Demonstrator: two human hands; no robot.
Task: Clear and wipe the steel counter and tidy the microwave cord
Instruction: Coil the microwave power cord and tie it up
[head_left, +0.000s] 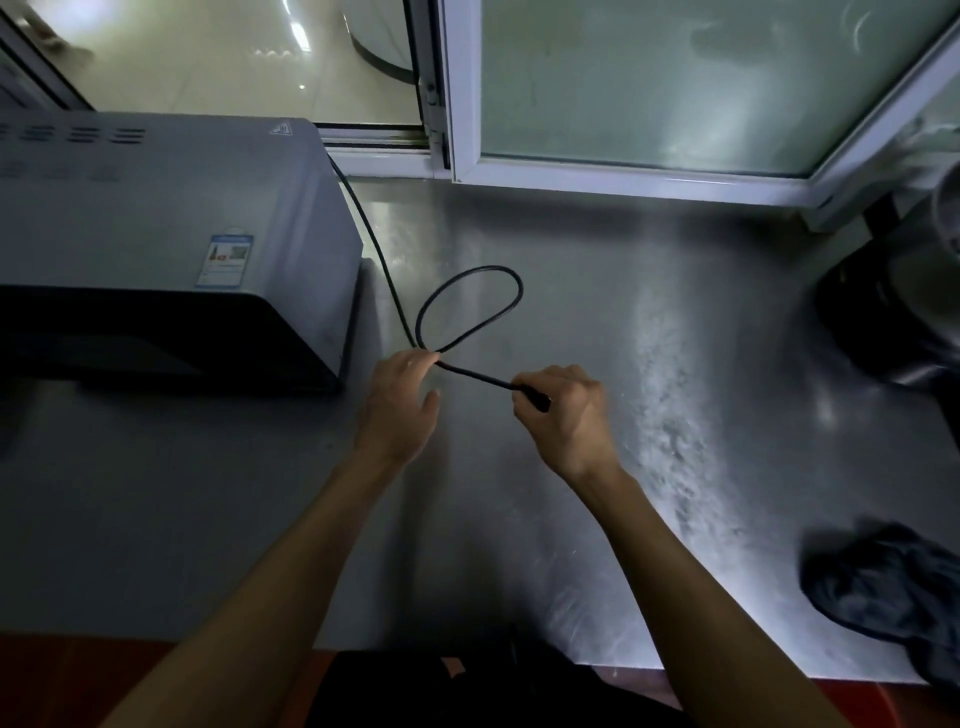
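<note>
Cord (470, 306) loop points toward window (675, 88).

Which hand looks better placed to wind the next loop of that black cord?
Probably the right hand: it grips the free plug end of the cord and can swing it round. The left hand pinches the crossing of the first loop, keeping it in shape.

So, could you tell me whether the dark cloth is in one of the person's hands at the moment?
No, the dark cloth lies on the steel counter while the left hand and right hand hold the cord.
</note>
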